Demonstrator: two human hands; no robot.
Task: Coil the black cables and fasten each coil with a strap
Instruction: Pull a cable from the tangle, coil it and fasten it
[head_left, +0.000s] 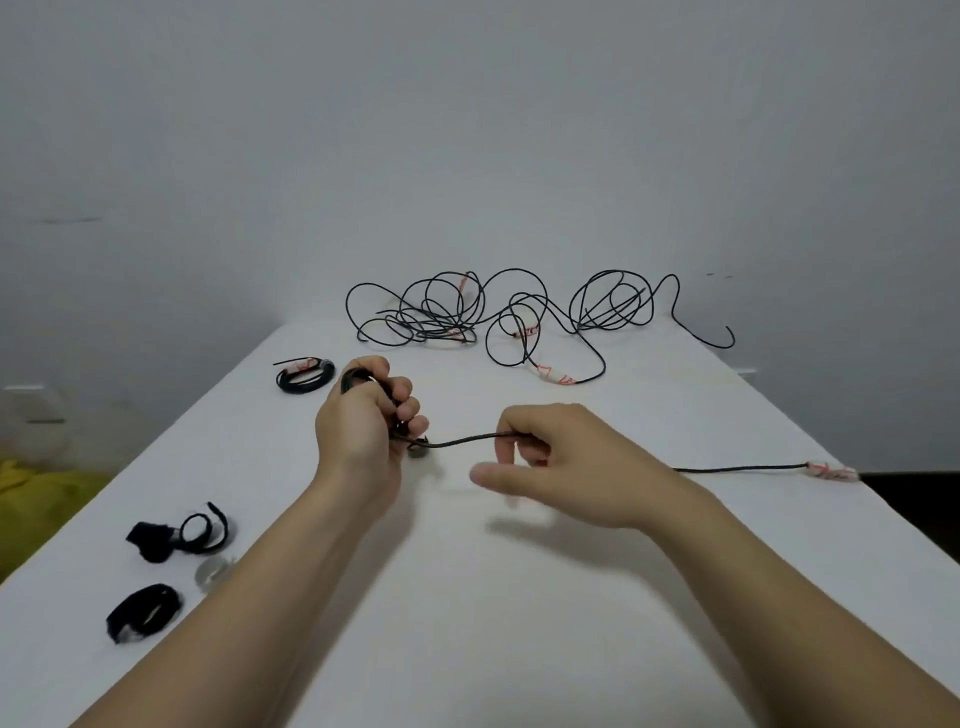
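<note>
the left hand (363, 415) is clamped around a small coil (349, 382) of thin black cable. its fingers are curled over the loops, and it is held close above the white tabletop (519, 597). from that fist a single matte black strand (462, 440) runs across to the right hand (550, 457), whose curled fingers pinch it. the strand shows again past the right wrist and lies along the tabletop to a white end label (831, 472), which carries red marks too blurred to read.

a finished coil (305, 379) lies just beyond the left hand, bound with a grey wrap and tagged white with red scribble that cannot be read. at the far end sits a loose tangle of cables (447, 312), and one of them ends in a second label (555, 375), white with red marks. two black straps (150, 543) (140, 613) lie near the left edge.
</note>
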